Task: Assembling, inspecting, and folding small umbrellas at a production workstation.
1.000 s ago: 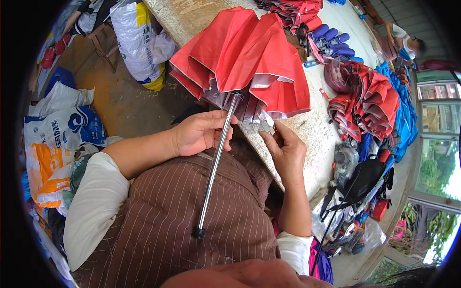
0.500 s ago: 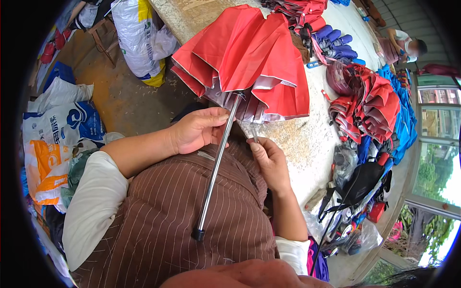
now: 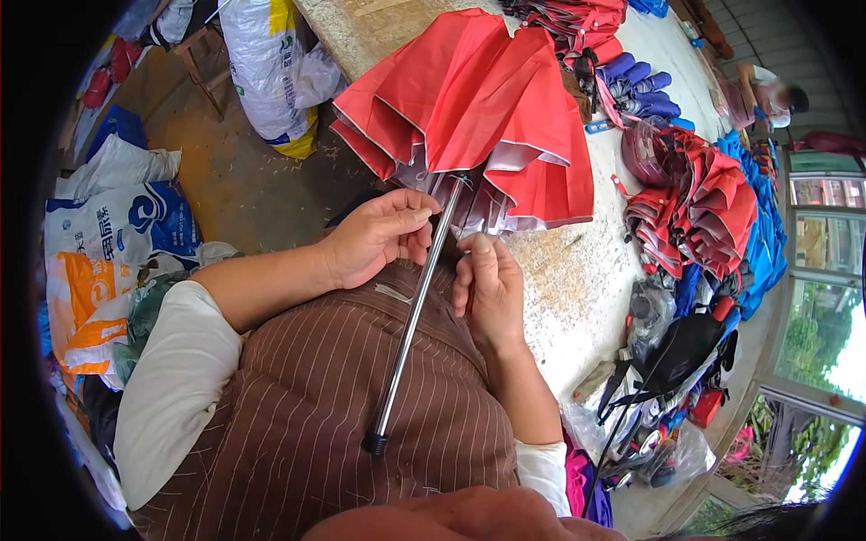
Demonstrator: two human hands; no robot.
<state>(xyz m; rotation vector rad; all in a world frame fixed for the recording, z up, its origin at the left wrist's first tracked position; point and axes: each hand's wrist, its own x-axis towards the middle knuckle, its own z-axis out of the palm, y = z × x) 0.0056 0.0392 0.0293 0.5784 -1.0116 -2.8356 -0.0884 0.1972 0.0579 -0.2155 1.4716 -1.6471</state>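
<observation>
A half-folded red umbrella (image 3: 469, 99) with a pale lining leans over the table corner, its bare metal shaft (image 3: 410, 334) slanting down across my lap to a black end piece. Beside the upper shaft is my left hand (image 3: 383, 236), thumb and index finger pressed together; whatever lies between them is too small to make out. My right hand (image 3: 490, 287) pinches a thin metal umbrella rib (image 3: 488, 216) between thumb and forefinger, just below the canopy edge. The inner ribs are mostly hidden by the folded cloth.
The worn white table (image 3: 577, 279) carries more red umbrellas (image 3: 699, 203), purple folded ones (image 3: 636, 86) and a black bag (image 3: 677, 356). White sacks (image 3: 271, 81) stand on the floor at left, with printed bags (image 3: 117, 261) nearer. Another person (image 3: 767, 95) is at the far right.
My right hand has moved up and left, closer to the shaft, with the rib end. The left hand has risen slightly along the shaft. The umbrella has shifted a little right in view.
</observation>
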